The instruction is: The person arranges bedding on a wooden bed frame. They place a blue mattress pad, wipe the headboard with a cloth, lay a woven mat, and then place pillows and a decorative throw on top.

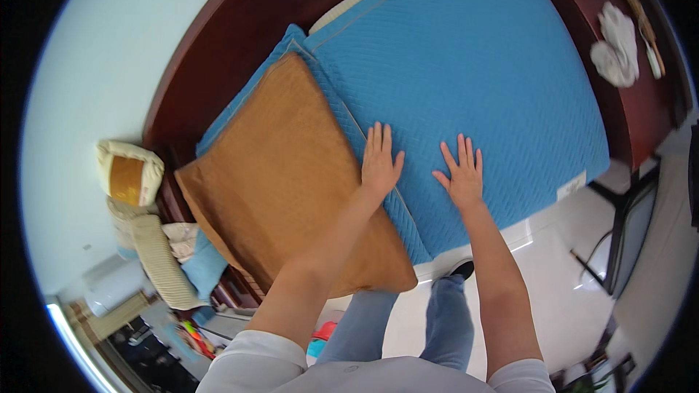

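A blue quilted mattress cover [473, 51] spreads over the seat of a dark red wooden bed. My left hand [380, 161] rests near the seam where the blue cloth meets a brown pad [277, 167], with its fingers stretched out. Farther right, my right hand [462, 173] lies flat on the blue cloth, fingers spread, holding nothing. The brown pad lies at the left on top of another part of the blue cloth, and its near corner hangs close to my legs.
A dark red wooden frame [193, 65] runs along the far and left sides. Bundled bedding [160, 258] and a bagged item [127, 175] are stacked at left. White cloth [617, 47] lies on a ledge at right, above a black-framed chair [626, 207]. The floor [539, 284] is pale tile.
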